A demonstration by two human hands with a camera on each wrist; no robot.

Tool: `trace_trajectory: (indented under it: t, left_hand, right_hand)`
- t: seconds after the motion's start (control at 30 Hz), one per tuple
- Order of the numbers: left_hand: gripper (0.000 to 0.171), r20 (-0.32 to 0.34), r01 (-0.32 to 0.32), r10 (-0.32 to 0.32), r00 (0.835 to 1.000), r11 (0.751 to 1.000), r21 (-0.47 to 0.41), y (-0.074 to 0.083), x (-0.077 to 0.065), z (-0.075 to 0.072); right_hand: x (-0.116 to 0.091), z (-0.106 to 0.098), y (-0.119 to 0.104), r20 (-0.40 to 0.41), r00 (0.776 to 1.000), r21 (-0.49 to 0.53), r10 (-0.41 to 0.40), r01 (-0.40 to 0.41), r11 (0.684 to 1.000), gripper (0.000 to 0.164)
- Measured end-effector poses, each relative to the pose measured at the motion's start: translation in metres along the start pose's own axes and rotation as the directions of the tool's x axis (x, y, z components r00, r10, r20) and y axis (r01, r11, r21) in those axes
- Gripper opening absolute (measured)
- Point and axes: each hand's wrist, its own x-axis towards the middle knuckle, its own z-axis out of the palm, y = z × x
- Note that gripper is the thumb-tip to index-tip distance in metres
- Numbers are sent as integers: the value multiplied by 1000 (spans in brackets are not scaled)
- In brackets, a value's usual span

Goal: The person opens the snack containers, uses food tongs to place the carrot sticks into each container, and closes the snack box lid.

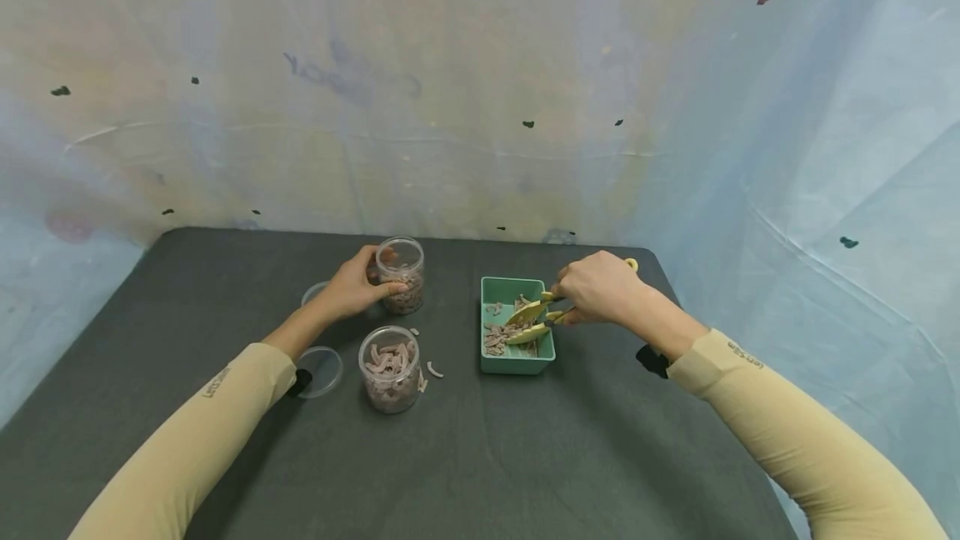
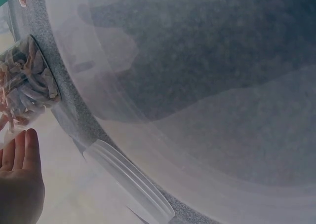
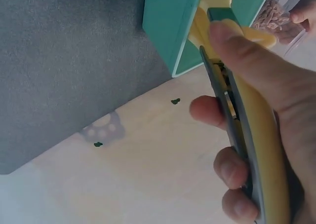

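Note:
My left hand (image 1: 352, 286) holds the far clear plastic jar (image 1: 401, 252), thumb on the near side and fingers behind; it is partly filled with pale brownish strips. In the left wrist view the strips (image 2: 29, 83) show through the jar's wall beside the fingers (image 2: 19, 155). My right hand (image 1: 600, 286) grips yellow-and-grey tongs (image 1: 527, 313), whose two yellow tips reach down into a green rectangular bin (image 1: 517, 366). Similar strips (image 1: 495, 338) lie in the bin around the tips. Whether the tips pinch any strip, I cannot tell.
A second clear jar (image 1: 390, 394) of strips stands nearer, with a few loose strips (image 1: 434, 370) beside it on the dark tabletop (image 1: 480, 465). One clear lid (image 1: 322, 372) lies near my left wrist, and another lid (image 1: 311, 292) is partly behind the forearm. A sheet (image 1: 465, 107) hangs behind.

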Motion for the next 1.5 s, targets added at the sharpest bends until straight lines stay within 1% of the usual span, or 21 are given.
trace_trajectory:
  t: [0.23, 0.5, 0.67, 0.83, 1.1, 1.3, 1.5]
  left_hand:
    - [76, -5, 7, -7, 1000, 1000, -7, 2, -1, -2]
    - [77, -7, 3, -3, 1000, 1000, -6, -1, 1, -1]
    - [78, -6, -1, 1, 1000, 1000, 1, -1, 1, 0]
    - [77, -3, 5, -5, 1000, 1000, -1, 0, 1, 0]
    - [75, -5, -1, 1, 1000, 1000, 7, -1, 1, -1]
    - [75, -6, 6, -6, 1000, 1000, 8, -1, 0, -2]
    - [74, -14, 4, -4, 1000, 1000, 9, -2, 0, -2]
  right_hand:
    - [-2, -2, 1, -16, 1000, 18, 0, 0, 1000, 41]
    - [-3, 4, 4, -33, 999, 30, -11, 12, 999, 37]
    - [-5, 5, 6, -36, 999, 35, -9, 10, 999, 39]
    - [-10, 9, 8, -69, 997, 54, -16, 20, 998, 40]
    - [-20, 15, 18, -127, 991, 119, 36, -21, 993, 48]
    - [-28, 20, 22, -161, 984, 192, 71, -39, 981, 46]
    - [-35, 32, 23, -229, 965, 284, 128, -59, 957, 44]
